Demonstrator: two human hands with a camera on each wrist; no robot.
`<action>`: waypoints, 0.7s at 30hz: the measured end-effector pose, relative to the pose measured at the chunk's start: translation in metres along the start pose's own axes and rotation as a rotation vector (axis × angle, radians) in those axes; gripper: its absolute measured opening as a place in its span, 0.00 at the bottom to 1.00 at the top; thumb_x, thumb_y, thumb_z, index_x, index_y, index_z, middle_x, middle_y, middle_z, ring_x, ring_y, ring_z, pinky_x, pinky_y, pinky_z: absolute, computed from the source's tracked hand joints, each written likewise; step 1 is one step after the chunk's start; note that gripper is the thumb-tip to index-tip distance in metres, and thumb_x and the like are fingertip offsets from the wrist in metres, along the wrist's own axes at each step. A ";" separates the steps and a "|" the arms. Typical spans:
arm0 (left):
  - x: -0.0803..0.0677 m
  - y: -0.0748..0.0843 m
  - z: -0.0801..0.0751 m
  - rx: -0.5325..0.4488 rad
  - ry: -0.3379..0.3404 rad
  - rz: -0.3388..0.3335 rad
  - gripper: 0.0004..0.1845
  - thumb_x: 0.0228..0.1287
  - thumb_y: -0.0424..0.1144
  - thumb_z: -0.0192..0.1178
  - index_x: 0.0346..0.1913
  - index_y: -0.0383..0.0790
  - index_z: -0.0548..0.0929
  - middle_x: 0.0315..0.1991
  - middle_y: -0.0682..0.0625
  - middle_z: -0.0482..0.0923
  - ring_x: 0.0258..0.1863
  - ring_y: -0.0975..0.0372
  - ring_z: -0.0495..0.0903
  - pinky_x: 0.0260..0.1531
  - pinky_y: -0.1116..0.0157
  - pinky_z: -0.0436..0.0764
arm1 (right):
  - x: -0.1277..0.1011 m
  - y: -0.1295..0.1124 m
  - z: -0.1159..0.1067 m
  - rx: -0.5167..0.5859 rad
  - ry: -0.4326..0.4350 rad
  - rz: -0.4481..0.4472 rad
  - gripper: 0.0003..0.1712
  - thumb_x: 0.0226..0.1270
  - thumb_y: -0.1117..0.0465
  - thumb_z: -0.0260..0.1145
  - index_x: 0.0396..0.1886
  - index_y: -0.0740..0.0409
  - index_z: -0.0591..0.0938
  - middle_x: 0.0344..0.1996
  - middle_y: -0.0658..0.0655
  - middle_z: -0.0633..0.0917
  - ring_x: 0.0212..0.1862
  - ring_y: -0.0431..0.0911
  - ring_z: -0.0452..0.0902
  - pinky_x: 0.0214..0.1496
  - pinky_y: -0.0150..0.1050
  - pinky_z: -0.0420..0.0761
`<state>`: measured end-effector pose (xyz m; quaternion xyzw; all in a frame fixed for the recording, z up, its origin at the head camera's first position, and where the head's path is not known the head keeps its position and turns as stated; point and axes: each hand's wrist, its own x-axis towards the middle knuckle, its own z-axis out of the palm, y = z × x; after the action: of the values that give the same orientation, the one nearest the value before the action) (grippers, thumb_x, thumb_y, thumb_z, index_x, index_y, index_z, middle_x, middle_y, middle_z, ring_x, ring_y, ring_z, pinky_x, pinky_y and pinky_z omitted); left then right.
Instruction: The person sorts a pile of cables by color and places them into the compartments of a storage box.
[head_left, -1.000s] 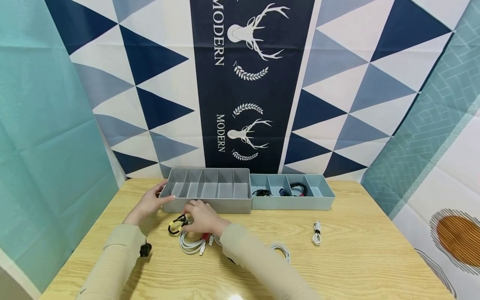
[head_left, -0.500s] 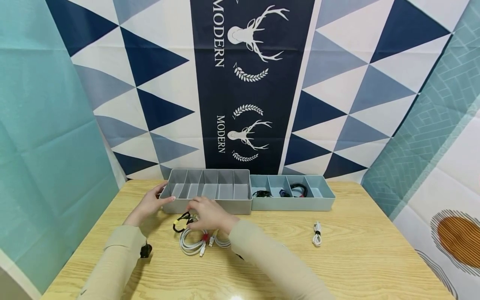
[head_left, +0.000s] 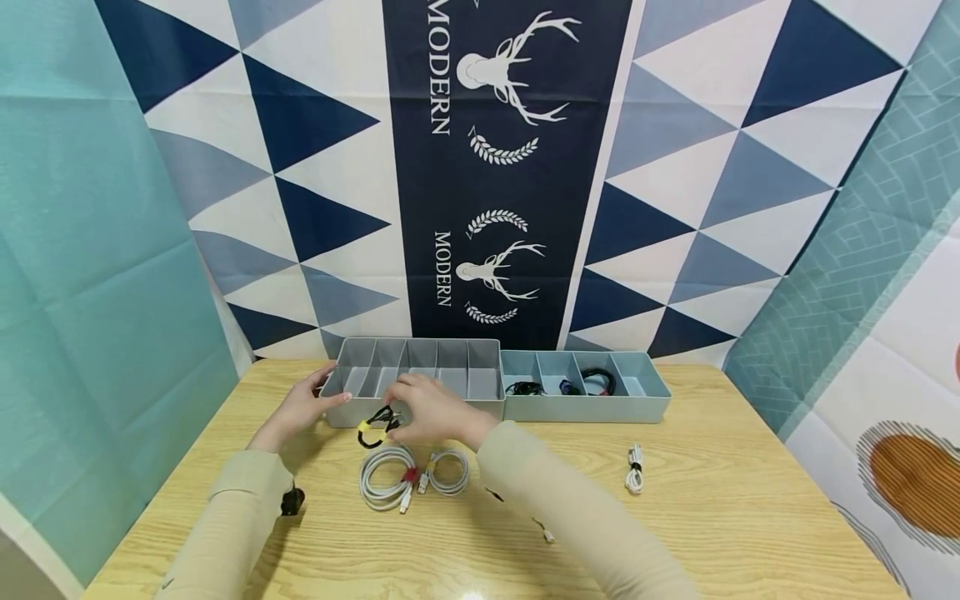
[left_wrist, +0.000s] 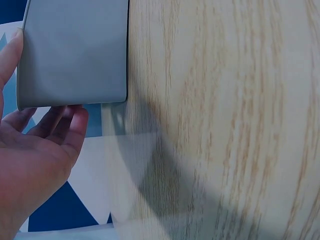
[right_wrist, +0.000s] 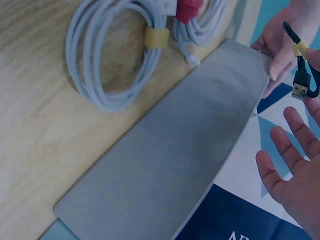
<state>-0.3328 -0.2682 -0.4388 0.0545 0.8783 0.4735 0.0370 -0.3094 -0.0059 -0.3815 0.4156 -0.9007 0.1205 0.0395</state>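
Note:
My right hand (head_left: 433,412) pinches a small black cable coil (head_left: 377,425) bound with a yellow tie, just above the table in front of the grey divided box (head_left: 420,410). In the right wrist view the black cable (right_wrist: 300,82) hangs with its USB plug down, beside my straight fingers (right_wrist: 287,150). My left hand (head_left: 302,407) rests against the box's left end, thumb on the front wall and fingers relaxed. The left wrist view shows that hand (left_wrist: 35,160) beside the grey wall (left_wrist: 75,50). Two white cable coils (head_left: 386,485) lie on the table below my right hand.
A pale blue divided tray (head_left: 585,407) adjoins the grey box on the right and holds black cables (head_left: 597,379). A small tied white cable (head_left: 634,467) lies right of centre. A black object (head_left: 291,501) sits by my left sleeve. A patterned cloth hangs behind the wooden table (head_left: 750,517).
My right hand has lifted the black cable off the table and moved it up and right toward the grey box, uncovering the white coils. My left hand has stayed put.

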 end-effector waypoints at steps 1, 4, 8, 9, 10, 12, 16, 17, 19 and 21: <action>0.000 0.000 0.000 -0.002 0.000 0.001 0.49 0.61 0.55 0.61 0.75 0.37 0.47 0.71 0.31 0.51 0.67 0.39 0.57 0.60 0.44 0.66 | 0.000 0.001 -0.002 0.006 -0.003 0.007 0.23 0.52 0.45 0.71 0.48 0.43 0.79 0.47 0.44 0.77 0.52 0.41 0.72 0.55 0.42 0.74; 0.000 0.000 0.000 -0.008 -0.004 0.002 0.49 0.61 0.55 0.61 0.75 0.37 0.46 0.71 0.31 0.50 0.67 0.39 0.57 0.60 0.44 0.66 | -0.001 0.002 -0.009 0.017 -0.013 0.024 0.23 0.52 0.46 0.71 0.48 0.43 0.79 0.49 0.45 0.77 0.52 0.42 0.71 0.55 0.44 0.73; 0.001 -0.002 0.000 -0.014 -0.012 -0.008 0.49 0.61 0.55 0.60 0.75 0.38 0.46 0.71 0.31 0.50 0.68 0.39 0.56 0.61 0.44 0.65 | -0.004 0.004 -0.019 0.047 -0.010 0.024 0.22 0.54 0.47 0.71 0.49 0.44 0.79 0.52 0.46 0.76 0.54 0.43 0.69 0.56 0.47 0.71; 0.002 -0.002 0.000 -0.015 -0.012 -0.013 0.48 0.62 0.54 0.60 0.75 0.38 0.46 0.71 0.30 0.50 0.68 0.39 0.56 0.62 0.44 0.64 | -0.005 0.005 -0.021 0.058 -0.008 0.024 0.22 0.54 0.47 0.70 0.49 0.44 0.79 0.52 0.46 0.76 0.54 0.43 0.68 0.57 0.48 0.70; 0.002 -0.002 0.000 -0.015 -0.012 -0.016 0.48 0.62 0.54 0.60 0.75 0.38 0.46 0.71 0.30 0.50 0.68 0.39 0.55 0.62 0.44 0.64 | -0.006 0.006 -0.023 0.069 -0.005 0.023 0.22 0.55 0.48 0.70 0.50 0.44 0.78 0.52 0.46 0.76 0.55 0.44 0.68 0.57 0.48 0.69; 0.002 -0.002 -0.001 -0.006 -0.013 -0.014 0.47 0.63 0.53 0.60 0.75 0.38 0.46 0.71 0.30 0.49 0.68 0.39 0.55 0.62 0.44 0.63 | -0.008 0.008 -0.027 0.081 0.000 0.025 0.22 0.55 0.47 0.70 0.50 0.44 0.78 0.52 0.46 0.76 0.55 0.43 0.68 0.57 0.48 0.69; 0.002 -0.002 0.000 -0.020 -0.012 -0.015 0.47 0.62 0.52 0.61 0.75 0.39 0.46 0.71 0.31 0.50 0.68 0.40 0.55 0.63 0.44 0.63 | -0.011 0.013 -0.034 0.092 0.014 0.032 0.22 0.56 0.48 0.69 0.51 0.43 0.78 0.52 0.45 0.75 0.55 0.43 0.68 0.57 0.47 0.69; 0.002 -0.002 0.000 -0.023 -0.012 -0.017 0.47 0.62 0.53 0.61 0.75 0.39 0.46 0.71 0.31 0.50 0.68 0.40 0.55 0.63 0.44 0.63 | -0.011 0.014 -0.036 0.095 0.019 0.033 0.22 0.56 0.48 0.69 0.51 0.43 0.78 0.52 0.45 0.75 0.56 0.43 0.68 0.57 0.47 0.69; 0.002 -0.002 -0.001 -0.035 -0.012 -0.019 0.48 0.62 0.53 0.61 0.75 0.39 0.46 0.71 0.31 0.50 0.68 0.40 0.55 0.63 0.44 0.62 | -0.011 0.016 -0.039 0.101 0.029 0.035 0.22 0.56 0.48 0.69 0.51 0.43 0.78 0.53 0.45 0.75 0.56 0.43 0.68 0.58 0.47 0.68; 0.001 -0.002 -0.001 -0.045 -0.011 -0.023 0.49 0.61 0.54 0.61 0.75 0.40 0.46 0.71 0.31 0.49 0.68 0.40 0.55 0.63 0.44 0.62 | -0.012 0.017 -0.042 0.107 0.037 0.040 0.22 0.57 0.48 0.69 0.52 0.43 0.78 0.53 0.45 0.75 0.57 0.44 0.68 0.58 0.47 0.69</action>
<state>-0.3344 -0.2700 -0.4399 0.0460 0.8677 0.4925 0.0482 -0.3158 0.0245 -0.3460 0.3969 -0.9001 0.1770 0.0314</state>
